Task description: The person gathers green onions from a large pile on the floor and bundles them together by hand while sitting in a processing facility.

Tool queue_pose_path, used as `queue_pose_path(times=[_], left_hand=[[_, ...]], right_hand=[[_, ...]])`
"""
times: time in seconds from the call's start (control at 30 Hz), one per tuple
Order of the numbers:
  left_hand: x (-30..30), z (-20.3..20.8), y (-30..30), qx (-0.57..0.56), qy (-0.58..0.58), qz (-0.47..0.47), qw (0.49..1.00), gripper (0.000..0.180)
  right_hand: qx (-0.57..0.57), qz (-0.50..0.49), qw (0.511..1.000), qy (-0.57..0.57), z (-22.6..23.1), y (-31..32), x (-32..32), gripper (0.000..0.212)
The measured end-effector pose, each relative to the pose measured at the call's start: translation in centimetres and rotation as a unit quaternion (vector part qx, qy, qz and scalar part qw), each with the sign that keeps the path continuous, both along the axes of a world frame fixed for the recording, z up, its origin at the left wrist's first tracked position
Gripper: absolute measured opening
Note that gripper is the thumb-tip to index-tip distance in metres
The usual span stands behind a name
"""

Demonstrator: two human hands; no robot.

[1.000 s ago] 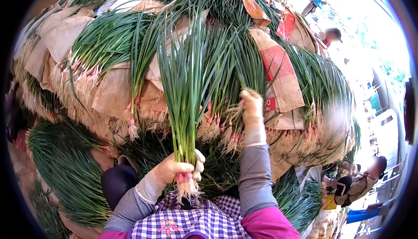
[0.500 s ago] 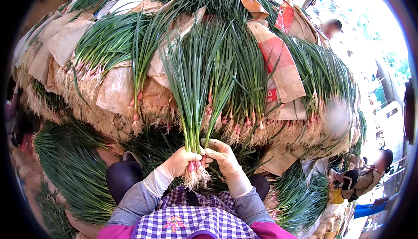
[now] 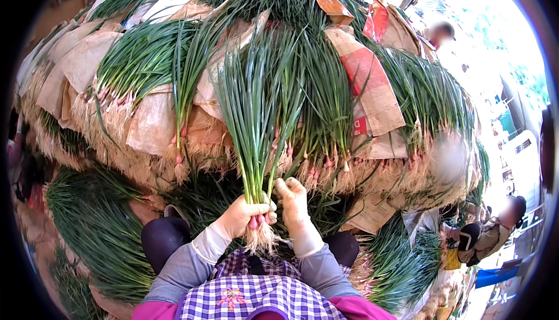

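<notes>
1. From where I stand, the bunch of green onions (image 3: 251, 165) is in front of the heap's (image 3: 152, 123) near edge, leaves fanning toward it.
2. The left hand (image 3: 241, 215) has its fingers closed round the stems, just above the pink bulbs (image 3: 256, 221). I'd keep that snug without crushing.
3. The right hand's (image 3: 293, 203) fingers curl just beside; I can't tell if they pinch anything.
4. Best keep bulbs level, roots (image 3: 260, 240) hanging free.

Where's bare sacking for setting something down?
The brown sack between hanging roots and the lower-right onion heap looks mostly bare; so does the red-and-tan sack between central onions and right onions. Leaves crowd the space behind the held bunch.
</notes>
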State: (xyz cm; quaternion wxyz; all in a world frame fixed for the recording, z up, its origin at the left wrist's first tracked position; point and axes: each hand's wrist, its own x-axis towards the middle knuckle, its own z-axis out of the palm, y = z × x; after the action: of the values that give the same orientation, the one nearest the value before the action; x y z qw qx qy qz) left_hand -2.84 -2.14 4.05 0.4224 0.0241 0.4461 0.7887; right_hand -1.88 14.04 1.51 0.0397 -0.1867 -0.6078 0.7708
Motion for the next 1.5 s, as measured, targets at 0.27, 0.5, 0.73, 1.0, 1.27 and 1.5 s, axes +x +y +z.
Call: queue_pose_path(times=[0.27,0.5,0.73,1.0,1.27,1.5], left_hand=[[0.9,0.1,-0.3,0.027,-0.021,-0.003,0.999,0.013],[0.2,1.1,-2.1,-0.057,0.011,-0.052,0.997,0.017],[1.2,0.0,-1.4,0.22,-0.135,0.036,0.965,0.011],[0.9,4.4,-4.6,0.348,-0.05,0.094,0.931,0.018],[0.2,4.2,-4.5,0.251,0.024,0.103,0.962,0.019],[0.2,3.2,-4.4,0.211,-0.011,0.1,0.972,0.021]], right_hand=[[-0.074,0.323,0.943,-0.033,1.5,2.9,0.0,0.035],[0.276,0.218,0.936,-0.018,3.1,1.6,-0.4,0.021],[-0.135,0.119,0.983,-0.046,2.4,-1.9,0.0,0.026],[0.544,0.302,0.782,-0.034,3.4,2.7,-3.4,0.033],[0.459,0.05,0.869,-0.178,5.6,1.3,-15.3,0.043],[0.677,-0.075,0.723,-0.115,4.9,11.3,-13.9,0.033]])
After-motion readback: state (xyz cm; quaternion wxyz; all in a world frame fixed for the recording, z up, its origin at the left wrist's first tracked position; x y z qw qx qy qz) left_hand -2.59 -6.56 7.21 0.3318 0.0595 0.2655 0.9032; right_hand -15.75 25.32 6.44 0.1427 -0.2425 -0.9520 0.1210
